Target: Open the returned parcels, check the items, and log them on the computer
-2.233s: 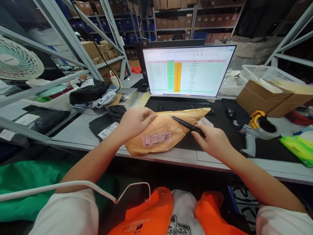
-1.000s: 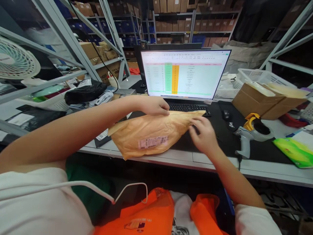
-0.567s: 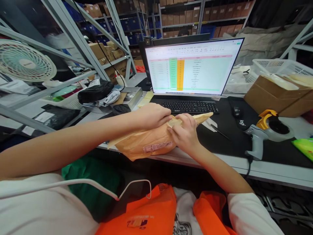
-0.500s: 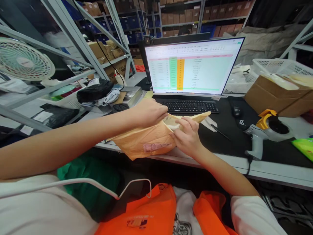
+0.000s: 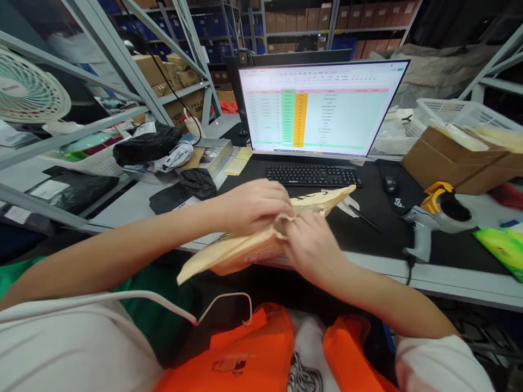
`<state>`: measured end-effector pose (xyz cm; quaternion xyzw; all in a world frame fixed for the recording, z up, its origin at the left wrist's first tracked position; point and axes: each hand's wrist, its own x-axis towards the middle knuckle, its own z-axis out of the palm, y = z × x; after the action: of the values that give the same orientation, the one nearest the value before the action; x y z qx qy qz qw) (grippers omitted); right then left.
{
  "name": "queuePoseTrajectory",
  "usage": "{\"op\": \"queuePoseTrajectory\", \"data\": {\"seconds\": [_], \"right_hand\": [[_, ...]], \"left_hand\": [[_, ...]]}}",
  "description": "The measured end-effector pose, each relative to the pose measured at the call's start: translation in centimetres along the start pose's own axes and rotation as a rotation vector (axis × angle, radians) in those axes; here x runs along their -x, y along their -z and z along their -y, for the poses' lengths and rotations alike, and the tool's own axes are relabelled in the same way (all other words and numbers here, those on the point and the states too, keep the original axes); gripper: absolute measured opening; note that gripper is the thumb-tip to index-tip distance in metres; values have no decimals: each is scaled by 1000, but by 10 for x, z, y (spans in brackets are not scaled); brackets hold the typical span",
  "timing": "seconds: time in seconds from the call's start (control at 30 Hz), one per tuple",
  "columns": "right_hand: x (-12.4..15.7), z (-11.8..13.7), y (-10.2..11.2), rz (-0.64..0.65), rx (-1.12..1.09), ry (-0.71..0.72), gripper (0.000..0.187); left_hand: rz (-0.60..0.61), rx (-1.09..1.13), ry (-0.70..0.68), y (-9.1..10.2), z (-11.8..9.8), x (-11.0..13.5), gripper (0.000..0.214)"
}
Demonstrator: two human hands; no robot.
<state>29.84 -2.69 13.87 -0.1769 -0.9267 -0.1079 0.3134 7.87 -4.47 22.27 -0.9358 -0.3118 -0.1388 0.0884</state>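
A yellow padded envelope (image 5: 241,247) is held tilted over the front edge of the desk. Its torn or opened part lies between my hands, with a pale lining showing. My left hand (image 5: 261,204) is closed on the envelope's upper edge, knuckles up. Close beside it, my right hand (image 5: 312,239) grips the edge of the opening, fingers curled. What lies inside the envelope is hidden. Dark print shows on its far face, and a faint pinkish marking is on the near side.
Behind the envelope are a keyboard (image 5: 312,175) and a monitor (image 5: 322,114) showing a spreadsheet. To the right lie a mouse (image 5: 390,184), a grey barcode scanner (image 5: 420,234), a tape dispenser (image 5: 449,209) and a cardboard box (image 5: 445,158). Black plastic packages (image 5: 147,144) sit left, near a fan (image 5: 28,87).
My hands have drawn closer together at the opening, and the envelope has tipped so its printed far face shows. The view has shifted slightly to the right.
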Motion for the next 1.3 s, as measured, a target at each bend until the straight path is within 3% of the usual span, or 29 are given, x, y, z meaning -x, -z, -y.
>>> {"op": "queuePoseTrajectory", "data": {"seconds": [0.13,0.23,0.33,0.43,0.6,0.8,0.9,1.0,1.17,1.3], "right_hand": [[-9,21,-8,9,-61,28,18],[-7,22,-12,-35,-89,32,25],[0,18,-15,-79,-147,92,40],[14,11,-10,-42,-258,243,55],[52,-4,28,115,-415,399,48],[117,-25,87,257,-286,324,42],[128,-36,98,265,-258,280,41],[102,-40,84,178,-291,247,37],[30,-17,21,42,-373,337,40],[-8,12,-29,-118,-293,412,40]], "left_hand": [[100,-120,-70,10,-9,15,22],[126,-282,-96,16,-9,29,41],[138,-267,-199,18,-17,38,47],[148,-204,-254,18,-37,47,45],[139,-140,-262,25,-58,75,35],[95,-101,-155,45,-45,131,35],[51,-59,-90,44,-34,152,35],[21,-65,-16,32,-11,156,36],[60,-279,324,18,34,128,48],[222,-402,537,21,22,91,51]]}}
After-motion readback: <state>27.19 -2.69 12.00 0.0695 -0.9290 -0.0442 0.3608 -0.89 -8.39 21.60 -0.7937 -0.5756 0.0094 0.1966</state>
